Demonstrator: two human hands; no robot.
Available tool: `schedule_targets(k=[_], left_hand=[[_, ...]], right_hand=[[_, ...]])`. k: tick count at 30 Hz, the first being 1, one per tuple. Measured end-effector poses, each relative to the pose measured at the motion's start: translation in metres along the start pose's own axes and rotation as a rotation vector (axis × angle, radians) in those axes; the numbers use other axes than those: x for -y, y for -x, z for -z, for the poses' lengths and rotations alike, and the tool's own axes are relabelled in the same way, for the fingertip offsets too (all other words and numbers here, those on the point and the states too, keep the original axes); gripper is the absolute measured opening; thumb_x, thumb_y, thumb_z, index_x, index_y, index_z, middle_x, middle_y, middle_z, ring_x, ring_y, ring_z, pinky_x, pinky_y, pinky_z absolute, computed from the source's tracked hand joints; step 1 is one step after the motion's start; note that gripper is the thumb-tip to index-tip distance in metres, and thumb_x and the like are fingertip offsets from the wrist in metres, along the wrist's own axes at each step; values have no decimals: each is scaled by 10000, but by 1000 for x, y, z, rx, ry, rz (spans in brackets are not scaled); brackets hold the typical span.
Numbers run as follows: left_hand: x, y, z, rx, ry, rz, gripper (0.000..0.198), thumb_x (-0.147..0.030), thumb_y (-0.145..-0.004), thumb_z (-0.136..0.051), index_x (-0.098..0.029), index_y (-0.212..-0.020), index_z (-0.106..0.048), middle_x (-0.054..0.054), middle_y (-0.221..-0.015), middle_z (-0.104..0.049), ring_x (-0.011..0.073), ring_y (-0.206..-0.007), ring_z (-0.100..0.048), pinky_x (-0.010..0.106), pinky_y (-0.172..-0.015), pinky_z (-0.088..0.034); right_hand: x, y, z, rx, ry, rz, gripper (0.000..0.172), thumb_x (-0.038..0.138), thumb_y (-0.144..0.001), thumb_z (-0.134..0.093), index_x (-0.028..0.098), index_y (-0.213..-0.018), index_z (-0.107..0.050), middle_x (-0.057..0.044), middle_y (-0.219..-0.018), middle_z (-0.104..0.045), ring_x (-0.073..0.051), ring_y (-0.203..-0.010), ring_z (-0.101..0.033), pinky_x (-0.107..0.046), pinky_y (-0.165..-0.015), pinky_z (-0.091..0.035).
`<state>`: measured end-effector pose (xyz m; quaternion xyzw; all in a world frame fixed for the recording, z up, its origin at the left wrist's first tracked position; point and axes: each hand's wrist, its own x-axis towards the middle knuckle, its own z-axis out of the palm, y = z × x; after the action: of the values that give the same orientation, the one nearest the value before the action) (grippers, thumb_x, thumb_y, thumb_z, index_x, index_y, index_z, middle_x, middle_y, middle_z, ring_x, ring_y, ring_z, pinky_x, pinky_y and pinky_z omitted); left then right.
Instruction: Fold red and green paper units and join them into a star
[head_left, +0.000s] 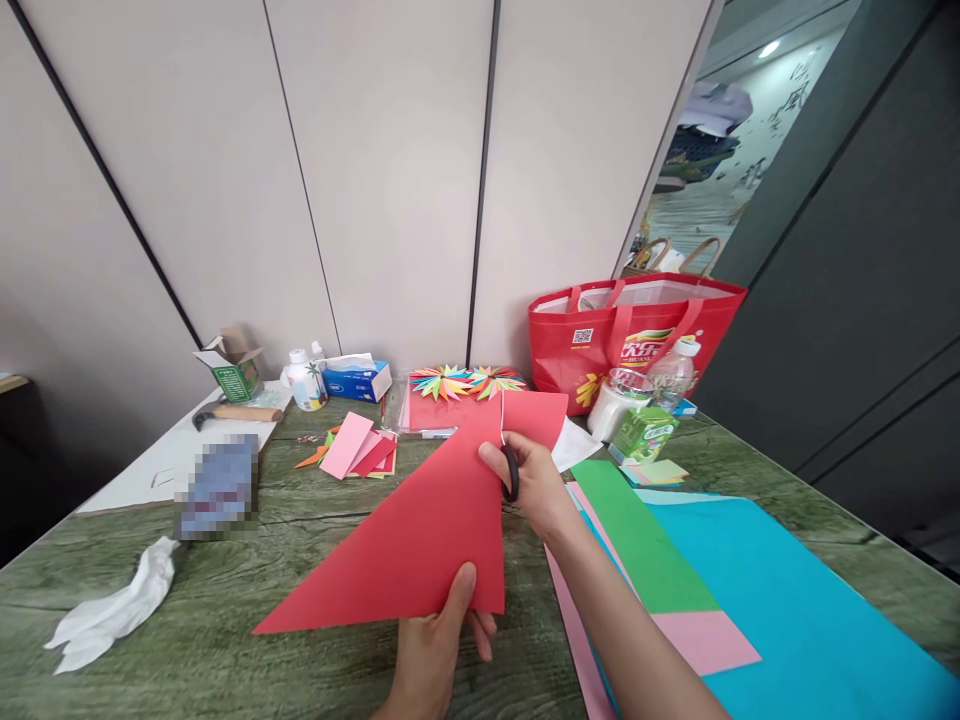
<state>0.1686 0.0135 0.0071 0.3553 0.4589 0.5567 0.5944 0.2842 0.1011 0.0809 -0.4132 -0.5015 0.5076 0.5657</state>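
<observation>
A large sheet of red paper (420,530), folded to a triangle with a strip at its upper right, is held up above the table. My left hand (442,630) grips its lower edge, thumb on the front and fingers behind. In my right hand (532,475) is a pair of scissors (511,473) with black handles, my fingers closed through the loops. The blades stand at the paper's upper part, along the line between triangle and strip. Part of the cut edge runs down below the scissors on the right side.
Blue, green and pink paper sheets (750,570) lie at right. Behind stand a red bag (570,340), a plastic bottle (673,375) and a green box (645,433). Small paper pieces (352,445), a tissue box (356,382), a hammer (244,411) and crumpled tissue (120,610) are leftward.
</observation>
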Motion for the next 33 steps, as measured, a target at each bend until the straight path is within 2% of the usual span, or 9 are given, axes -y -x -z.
schedule_targets(k=[19,26,33], left_hand=[[0,2,1,6,-26,-18,393,-474,-683,-633,-127,-500,-605,28,-425,-579,104,-316,-483,217,-364,-382],[-1,2,0,8,-30,-30,394,-470,-685,-633,-130,-491,-594,24,-423,-576,100,-312,-479,213,-362,-380],[0,-1,1,-3,-44,-40,421,-502,-656,-641,-128,-473,-586,31,-412,-575,102,-303,-474,219,-356,-378]], right_hand=[[-8,0,-1,-3,-22,-6,390,524,-618,-670,152,-703,-584,27,-564,-574,-87,-469,-442,-211,-440,-350],[-11,-1,0,-14,-25,-11,387,515,-606,-687,147,-654,-577,44,-525,-537,-68,-451,-383,-199,-425,-295],[-7,0,0,-27,-20,-3,397,522,-595,-691,148,-634,-564,52,-501,-505,-65,-447,-374,-200,-423,-296]])
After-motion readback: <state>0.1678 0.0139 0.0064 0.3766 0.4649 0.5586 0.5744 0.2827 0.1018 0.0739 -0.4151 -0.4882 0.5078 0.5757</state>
